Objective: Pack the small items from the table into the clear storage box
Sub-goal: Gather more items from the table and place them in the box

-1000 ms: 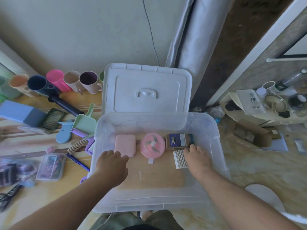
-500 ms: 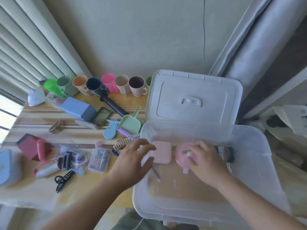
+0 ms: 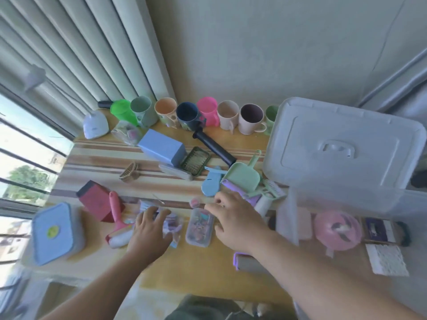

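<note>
The clear storage box [image 3: 291, 218] stands at the right, its white lid [image 3: 342, 146] leaning up behind it. Inside lie a pink square pad [image 3: 304, 224], a round pink fan [image 3: 337, 229], a small dark box [image 3: 379, 232] and a white mesh piece [image 3: 385, 259]. My left hand [image 3: 150, 229] hovers with fingers spread over a clear packet of hair clips [image 3: 172, 224] on the table. My right hand [image 3: 238, 220] is open beside a small clear case [image 3: 199, 227], its fingertips near a tiny pink item [image 3: 195, 202]. Neither hand holds anything.
A row of mugs [image 3: 209, 112] lines the back wall. Also on the table are a blue box [image 3: 161, 146], a black handle [image 3: 215, 146], a green scoop [image 3: 242, 176], a pink lint roller [image 3: 117, 218], a red box [image 3: 97, 199] and a blue lidded tub [image 3: 55, 232].
Both hands have come out of the storage box and moved left over the items on the table. The view has swung left with them.
</note>
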{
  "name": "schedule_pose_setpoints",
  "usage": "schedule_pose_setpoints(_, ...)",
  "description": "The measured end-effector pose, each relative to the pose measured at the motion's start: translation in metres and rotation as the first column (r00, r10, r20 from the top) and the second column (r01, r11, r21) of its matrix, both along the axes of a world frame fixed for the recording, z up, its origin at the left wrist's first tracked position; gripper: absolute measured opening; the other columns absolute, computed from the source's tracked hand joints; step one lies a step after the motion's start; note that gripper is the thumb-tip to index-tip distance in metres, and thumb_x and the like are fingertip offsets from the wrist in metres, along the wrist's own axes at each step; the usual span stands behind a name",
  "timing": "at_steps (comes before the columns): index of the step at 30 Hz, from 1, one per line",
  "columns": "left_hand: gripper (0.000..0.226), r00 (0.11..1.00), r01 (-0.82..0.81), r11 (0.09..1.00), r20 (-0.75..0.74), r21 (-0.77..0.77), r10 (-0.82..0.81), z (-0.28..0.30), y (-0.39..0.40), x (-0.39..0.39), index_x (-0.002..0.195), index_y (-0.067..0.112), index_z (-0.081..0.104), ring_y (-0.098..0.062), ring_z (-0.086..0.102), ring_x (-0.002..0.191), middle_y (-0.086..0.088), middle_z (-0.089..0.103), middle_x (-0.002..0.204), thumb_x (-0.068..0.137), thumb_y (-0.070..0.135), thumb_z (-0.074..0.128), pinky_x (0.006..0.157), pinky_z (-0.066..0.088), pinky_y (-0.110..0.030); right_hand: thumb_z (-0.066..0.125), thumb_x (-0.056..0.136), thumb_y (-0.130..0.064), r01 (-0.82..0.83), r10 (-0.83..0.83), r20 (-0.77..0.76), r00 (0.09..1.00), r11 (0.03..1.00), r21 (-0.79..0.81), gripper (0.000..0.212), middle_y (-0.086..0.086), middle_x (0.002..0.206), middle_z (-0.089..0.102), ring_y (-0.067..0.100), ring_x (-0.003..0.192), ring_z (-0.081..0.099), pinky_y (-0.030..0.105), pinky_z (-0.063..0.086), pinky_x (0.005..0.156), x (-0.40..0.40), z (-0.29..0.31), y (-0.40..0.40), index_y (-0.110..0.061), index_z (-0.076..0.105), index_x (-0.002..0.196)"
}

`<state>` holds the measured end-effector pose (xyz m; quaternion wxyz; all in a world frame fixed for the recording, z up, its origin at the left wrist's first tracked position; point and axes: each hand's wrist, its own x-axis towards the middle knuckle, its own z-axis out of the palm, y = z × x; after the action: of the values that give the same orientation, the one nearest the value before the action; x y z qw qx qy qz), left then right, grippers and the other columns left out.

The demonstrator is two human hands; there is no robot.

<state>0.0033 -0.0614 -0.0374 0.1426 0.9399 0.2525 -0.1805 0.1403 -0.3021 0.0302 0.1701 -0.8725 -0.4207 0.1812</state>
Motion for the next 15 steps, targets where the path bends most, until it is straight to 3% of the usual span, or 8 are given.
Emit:
schedule_pose_setpoints(3,0.064,0.999,-0.034,0.999,-0.022,0.012,0.034,0.004,0.038,-0.008,0.137,0.036,0.044,-0.038,0.037,0.132,-0.008,0.041,0.140,0.077,0.040,0.066,0.106,0.041,-0.054,0.067,0.086,-0.001,-0.151,0.146,-0.040,0.988,0.944,-0.294,0.071,0.004,0.154,0.024,0.037,0.135,0.034,0.050,0.046,0.099,-0.002,-0.028,0.039,-0.027,0.042,0.147)
schedule_pose_setpoints(6,0.069,0.999,-0.004,1.000,-0.043,0.012,0.005,0.003,0.069,-0.016,0.143,0.037,0.037,-0.034,0.032,0.137,-0.006,0.037,0.145,0.080,0.043,0.063,0.112,0.038,-0.052,0.070,0.083,0.006,-0.297,0.313,-0.040,0.949,0.841,-0.451,0.083,0.000,0.168,0.005,0.043,0.144,0.022,0.056,0.037,0.111,0.001,-0.054,0.059,-0.029,0.037,0.151)
schedule_pose_setpoints(9,0.070,0.999,0.026,1.000,-0.029,0.017,-0.025,0.003,0.085,-0.014,0.146,0.037,0.036,-0.033,0.032,0.138,-0.004,0.036,0.147,0.082,0.044,0.062,0.113,0.036,-0.050,0.068,0.085,0.007,-0.353,0.362,-0.079,0.929,0.798,-0.489,0.087,-0.001,0.171,0.004,0.043,0.150,0.014,0.061,0.021,0.120,0.006,-0.072,0.069,-0.033,0.034,0.154)
schedule_pose_setpoints(15,0.067,0.994,0.108,0.994,-0.035,0.008,-0.107,-0.002,0.096,-0.003,0.145,0.038,0.038,-0.029,0.036,0.137,0.001,0.044,0.145,0.082,0.047,0.060,0.113,0.036,-0.048,0.068,0.086,0.000,-0.328,0.354,-0.054,0.934,0.786,-0.523,0.068,0.007,0.172,-0.002,0.041,0.142,0.024,0.053,0.033,0.110,0.006,-0.077,0.079,-0.029,0.044,0.143)
